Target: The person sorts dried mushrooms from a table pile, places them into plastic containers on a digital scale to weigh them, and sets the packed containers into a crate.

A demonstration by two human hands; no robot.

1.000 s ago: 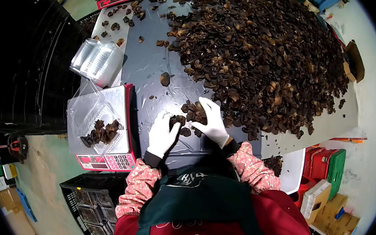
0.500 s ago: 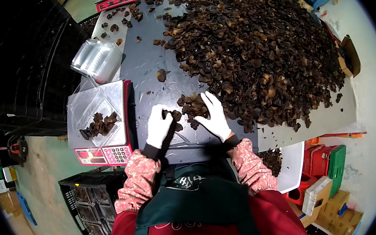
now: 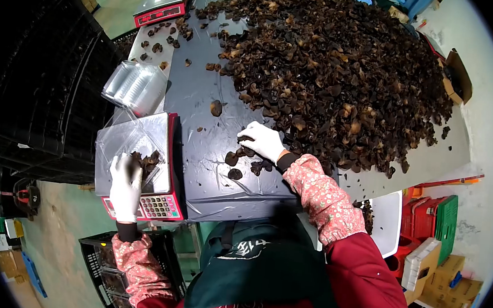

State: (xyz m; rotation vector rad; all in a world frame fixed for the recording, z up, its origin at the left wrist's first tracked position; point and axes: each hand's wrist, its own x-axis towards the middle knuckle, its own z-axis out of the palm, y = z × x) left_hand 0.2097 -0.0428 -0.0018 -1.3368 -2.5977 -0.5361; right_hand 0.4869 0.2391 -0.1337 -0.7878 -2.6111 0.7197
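My left hand, in a white glove, is over the clear plastic box on the scale. A blurred brown wood ear mushroom is between its thumb and fingers, beside the dark wood ear mushrooms in the box. On the dark sheet, my gloved right hand curls its fingers around dark wood ear mushrooms, partly hidden under the palm. Several loose pieces lie just below it. A large heap of wood ear mushrooms spreads behind and to the right of that hand.
Stacked clear plastic boxes stand behind the near scale. A second scale is at the far left. Black crates rise on the left. A white tub with mushrooms sits at the right, near red and green crates.
My left hand has moved left from the sheet to the box on the scale, carrying a mushroom. My right hand has shifted slightly left and closed around mushrooms; the small cluster there has shrunk.
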